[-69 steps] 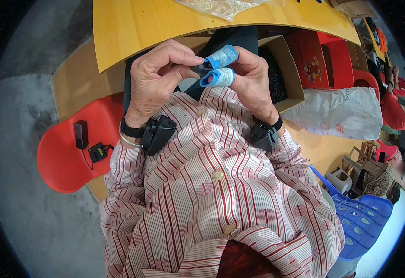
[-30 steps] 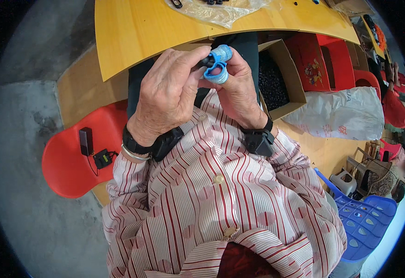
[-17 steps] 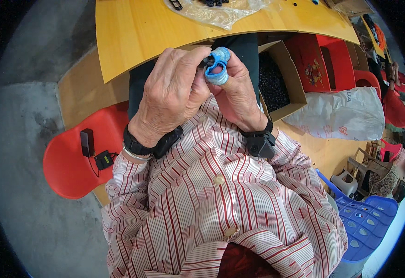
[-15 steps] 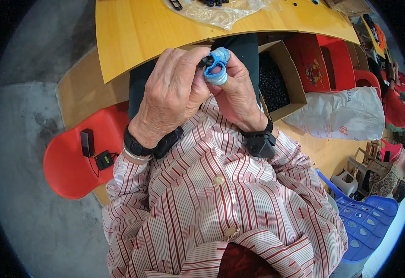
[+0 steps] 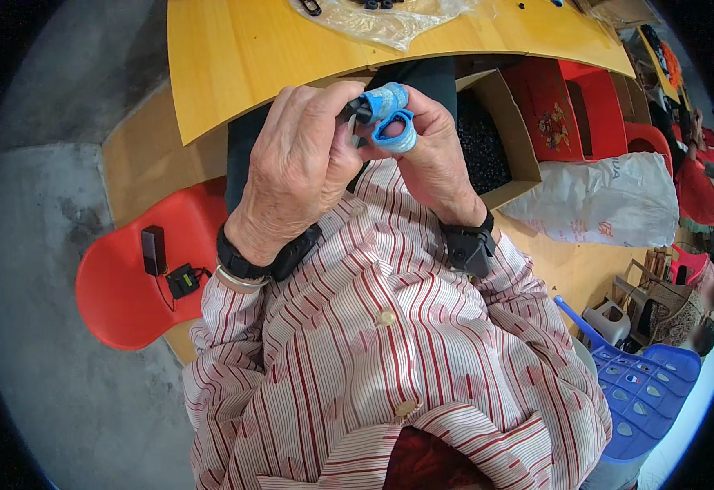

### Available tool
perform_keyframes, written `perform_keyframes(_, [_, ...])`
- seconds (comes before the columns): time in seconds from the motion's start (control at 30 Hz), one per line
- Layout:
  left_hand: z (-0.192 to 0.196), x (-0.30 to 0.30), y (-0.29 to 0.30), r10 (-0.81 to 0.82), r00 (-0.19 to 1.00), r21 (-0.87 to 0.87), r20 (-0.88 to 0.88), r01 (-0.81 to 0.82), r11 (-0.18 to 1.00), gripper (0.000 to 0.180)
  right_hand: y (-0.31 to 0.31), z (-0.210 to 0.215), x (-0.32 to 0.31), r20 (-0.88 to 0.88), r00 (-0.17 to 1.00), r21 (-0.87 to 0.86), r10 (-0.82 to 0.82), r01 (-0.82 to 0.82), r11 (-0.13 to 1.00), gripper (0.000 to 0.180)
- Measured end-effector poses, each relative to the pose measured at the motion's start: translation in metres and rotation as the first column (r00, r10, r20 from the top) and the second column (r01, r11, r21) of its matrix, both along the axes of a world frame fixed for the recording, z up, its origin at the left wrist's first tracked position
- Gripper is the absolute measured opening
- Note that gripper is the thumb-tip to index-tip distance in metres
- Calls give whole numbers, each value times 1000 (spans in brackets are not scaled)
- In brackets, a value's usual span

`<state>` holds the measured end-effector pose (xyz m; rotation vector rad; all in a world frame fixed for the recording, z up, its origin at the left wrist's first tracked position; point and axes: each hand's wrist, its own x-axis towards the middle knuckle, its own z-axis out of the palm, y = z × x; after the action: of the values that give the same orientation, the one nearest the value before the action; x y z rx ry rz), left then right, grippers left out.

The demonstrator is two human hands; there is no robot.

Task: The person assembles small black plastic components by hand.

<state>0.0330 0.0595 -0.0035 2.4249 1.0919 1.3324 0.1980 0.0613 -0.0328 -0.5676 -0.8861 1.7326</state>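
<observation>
Two bare hands are up close together over the lap, just short of the near edge of the yellow bench (image 5: 267, 65). The left hand (image 5: 300, 159) has its grip pinching a small black piece (image 5: 363, 111) between thumb and forefinger. The right hand (image 5: 439, 159) has blue wraps (image 5: 387, 101) on its thumb and forefinger, and the wrapped forefinger is right up against the other side of that piece. Can't tell if the right grip is actually squeezing it, the wraps hide too much. Each wrist has a black strap-on gadget (image 5: 470, 251).

Far side, a clear plastic sheet (image 5: 406, 28) is lying on the bench with a few black bits (image 5: 383, 4) at the top edge of view. To the right there's an open cardboard box (image 5: 525, 151) with loads of little black pieces (image 5: 479, 143) in it, then a red box (image 5: 543, 114) and a white bag (image 5: 598, 200) nearer. Left side is a red chair (image 5: 112, 286) carrying a black block (image 5: 153, 251).
</observation>
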Motion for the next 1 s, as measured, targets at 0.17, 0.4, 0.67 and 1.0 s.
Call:
perform_keyframes(0.17, [3,6,-1,0,1000,41,-25,1,999,45,-1,-1,-7,-37,995,56,-95,97,994,23])
perform_keyframes(0.4, [1,6,-1,-20,999,25,-40,21,999,47,-7,-3,-15,-48,981,21,-187,188,982,20])
perform_keyframes(0.67, [9,5,-9,-18,998,-85,-60,13,996,35,-9,-9,-14,-179,979,-48,-94,87,995,18])
perform_keyframes(1.0, [8,8,-8,1,997,44,-76,2,999,37,-14,0,-19,-169,969,-12,-181,182,983,17])
